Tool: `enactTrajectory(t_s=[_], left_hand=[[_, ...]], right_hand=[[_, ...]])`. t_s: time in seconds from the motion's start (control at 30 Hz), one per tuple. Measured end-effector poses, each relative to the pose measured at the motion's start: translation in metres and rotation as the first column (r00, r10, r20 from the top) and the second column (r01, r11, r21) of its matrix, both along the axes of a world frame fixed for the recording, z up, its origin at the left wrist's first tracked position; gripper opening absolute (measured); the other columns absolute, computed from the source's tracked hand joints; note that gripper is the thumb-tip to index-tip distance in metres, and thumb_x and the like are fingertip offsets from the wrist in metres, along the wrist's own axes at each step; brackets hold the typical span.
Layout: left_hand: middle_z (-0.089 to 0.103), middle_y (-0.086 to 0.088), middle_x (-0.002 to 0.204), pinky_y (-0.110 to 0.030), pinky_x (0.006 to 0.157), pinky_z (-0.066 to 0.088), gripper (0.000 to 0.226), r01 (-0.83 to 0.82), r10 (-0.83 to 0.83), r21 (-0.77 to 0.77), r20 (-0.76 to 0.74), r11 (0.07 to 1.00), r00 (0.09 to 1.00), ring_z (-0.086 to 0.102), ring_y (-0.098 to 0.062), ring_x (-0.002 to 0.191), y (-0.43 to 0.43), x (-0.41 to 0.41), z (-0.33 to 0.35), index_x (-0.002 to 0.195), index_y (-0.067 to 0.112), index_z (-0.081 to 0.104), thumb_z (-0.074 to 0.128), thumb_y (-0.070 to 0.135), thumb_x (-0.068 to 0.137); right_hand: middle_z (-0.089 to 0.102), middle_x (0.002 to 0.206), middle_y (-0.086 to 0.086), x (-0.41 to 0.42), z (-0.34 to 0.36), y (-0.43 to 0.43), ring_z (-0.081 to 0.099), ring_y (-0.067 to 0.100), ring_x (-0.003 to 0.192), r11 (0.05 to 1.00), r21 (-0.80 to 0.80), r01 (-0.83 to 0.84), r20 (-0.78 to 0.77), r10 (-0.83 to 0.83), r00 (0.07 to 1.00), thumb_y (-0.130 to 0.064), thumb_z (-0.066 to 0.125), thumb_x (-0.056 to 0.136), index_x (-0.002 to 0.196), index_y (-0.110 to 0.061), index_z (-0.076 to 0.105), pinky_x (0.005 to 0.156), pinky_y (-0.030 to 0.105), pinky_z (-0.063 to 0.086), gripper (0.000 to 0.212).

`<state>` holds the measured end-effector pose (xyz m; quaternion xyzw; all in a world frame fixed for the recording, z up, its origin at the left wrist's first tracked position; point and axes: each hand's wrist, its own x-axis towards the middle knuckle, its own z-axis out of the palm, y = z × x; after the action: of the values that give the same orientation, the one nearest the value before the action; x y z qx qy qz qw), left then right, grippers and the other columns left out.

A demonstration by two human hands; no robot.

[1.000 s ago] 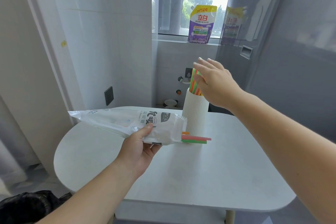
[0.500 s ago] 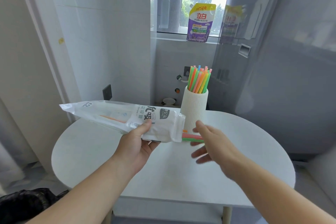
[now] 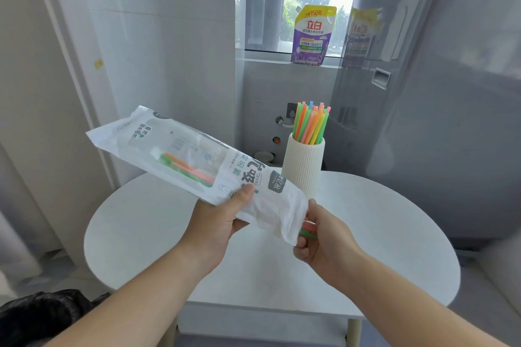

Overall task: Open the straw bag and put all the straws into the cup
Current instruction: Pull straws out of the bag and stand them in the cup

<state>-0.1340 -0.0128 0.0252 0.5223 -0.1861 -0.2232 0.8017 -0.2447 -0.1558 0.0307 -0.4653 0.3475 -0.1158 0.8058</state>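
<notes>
The straw bag (image 3: 197,160) is held tilted above the white table (image 3: 366,234), with its far end raised up and away from the grip. It is gripped near its open end by the left hand (image 3: 214,229), thumb pressed on the printed face and fingers curled beneath. A few bagged straws (image 3: 186,167), green, orange and pink, are seen through the clear panel. Their ends, protruding just beyond the left-hand grip, are pinched by the right hand (image 3: 324,242). Behind the right hand, the ribbed white cup (image 3: 303,166) is stood upright on the table and is filled with a bundle of coloured straws (image 3: 310,124).
</notes>
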Motion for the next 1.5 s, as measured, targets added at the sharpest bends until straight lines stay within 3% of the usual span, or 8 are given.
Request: enactTrajectory(t_s=[0.13, 0.27, 0.4, 0.7, 0.97, 1.2, 1.33, 1.5], left_hand=[[0.077, 0.002, 0.117, -0.037, 0.080, 0.062, 0.032, -0.053, 0.048, 0.056, 0.085, 0.997, 0.995, 0.073, -0.017, 0.107, 0.000, 0.000, -0.003, 0.126, 0.024, 0.067, 0.067, 0.018, 0.095], [0.078, 0.000, 0.114, -0.038, 0.075, 0.062, 0.033, -0.053, 0.047, 0.058, 0.093, 0.997, 0.995, 0.074, -0.019, 0.103, 0.000, -0.001, -0.003, 0.122, 0.023, 0.068, 0.071, 0.022, 0.089], [0.078, 0.001, 0.113, -0.036, 0.074, 0.061, 0.046, -0.045, 0.041, 0.045, 0.084, 0.998, 0.996, 0.074, -0.018, 0.103, 0.000, 0.000, -0.002, 0.122, 0.023, 0.068, 0.075, 0.031, 0.076], [0.077, 0.001, 0.119, -0.040, 0.083, 0.060, 0.050, -0.023, 0.020, 0.041, 0.077, 0.999, 0.997, 0.073, -0.018, 0.109, 0.001, 0.000, -0.003, 0.127, 0.023, 0.067, 0.075, 0.027, 0.078], [0.078, 0.003, 0.110, -0.030, 0.069, 0.060, 0.026, -0.076, 0.074, -0.022, -0.064, 0.997, 0.995, 0.075, -0.015, 0.099, 0.003, 0.005, -0.001, 0.117, 0.026, 0.070, 0.066, 0.012, 0.096], [0.079, 0.000, 0.107, -0.028, 0.062, 0.060, 0.025, -0.096, 0.091, -0.023, -0.174, 0.995, 0.981, 0.076, -0.016, 0.093, -0.002, 0.003, -0.004, 0.117, 0.021, 0.070, 0.067, 0.008, 0.095], [0.080, 0.000, 0.104, -0.028, 0.061, 0.061, 0.027, -0.109, 0.097, -0.039, -0.233, 0.993, 0.968, 0.077, -0.015, 0.088, -0.004, 0.003, -0.004, 0.119, 0.019, 0.069, 0.067, 0.007, 0.095], [0.081, -0.001, 0.103, -0.027, 0.060, 0.061, 0.029, -0.106, 0.085, -0.065, -0.270, 0.992, 0.959, 0.078, -0.015, 0.085, -0.004, 0.003, -0.003, 0.121, 0.017, 0.069, 0.067, 0.006, 0.094]], right_hand=[[0.055, 0.061, 0.003, -0.002, -0.002, -0.008, 0.047, 0.014, 0.047, 0.992, -0.097, -0.085, 0.070, 0.092, 0.993, -0.001, 0.056, 0.090, 0.090, -0.003, 0.063, 0.047, 0.024, 0.042, 0.008], [0.063, 0.070, 0.007, -0.005, -0.006, -0.017, 0.055, 0.015, 0.056, 0.974, -0.172, -0.145, 0.086, 0.161, 0.983, -0.003, 0.064, 0.091, 0.103, 0.001, 0.067, 0.055, 0.025, 0.050, 0.013], [0.064, 0.071, 0.008, -0.005, -0.007, -0.025, 0.057, 0.016, 0.055, 0.984, -0.139, -0.110, 0.098, 0.124, 0.987, -0.001, 0.064, 0.091, 0.105, 0.003, 0.066, 0.052, 0.024, 0.051, 0.015], [0.064, 0.070, 0.009, -0.010, -0.005, -0.029, 0.057, 0.013, 0.055, 0.964, -0.109, -0.244, 0.081, 0.253, 0.964, 0.001, 0.064, 0.092, 0.089, -0.001, 0.067, 0.051, 0.020, 0.052, 0.005], [0.063, 0.073, 0.010, -0.013, 0.005, -0.051, 0.055, 0.012, 0.053, 0.996, -0.035, -0.076, 0.145, 0.081, 0.986, -0.001, 0.066, 0.090, 0.089, 0.000, 0.068, 0.048, 0.017, 0.051, 0.003], [0.054, 0.068, 0.006, -0.012, 0.007, -0.057, 0.050, 0.012, 0.053, 0.985, 0.166, 0.047, 0.229, -0.085, 0.970, -0.005, 0.069, 0.088, 0.092, -0.003, 0.062, 0.046, 0.017, 0.049, 0.008], [0.059, 0.068, 0.007, -0.011, 0.009, -0.054, 0.050, 0.014, 0.057, 0.975, 0.209, 0.075, 0.263, -0.130, 0.956, -0.007, 0.072, 0.086, 0.107, -0.007, 0.058, 0.048, 0.019, 0.051, 0.025], [0.059, 0.070, 0.008, -0.011, 0.010, -0.049, 0.052, 0.014, 0.058, 0.978, 0.198, 0.065, 0.248, -0.115, 0.962, -0.011, 0.075, 0.083, 0.101, -0.005, 0.063, 0.051, 0.020, 0.053, 0.022]])
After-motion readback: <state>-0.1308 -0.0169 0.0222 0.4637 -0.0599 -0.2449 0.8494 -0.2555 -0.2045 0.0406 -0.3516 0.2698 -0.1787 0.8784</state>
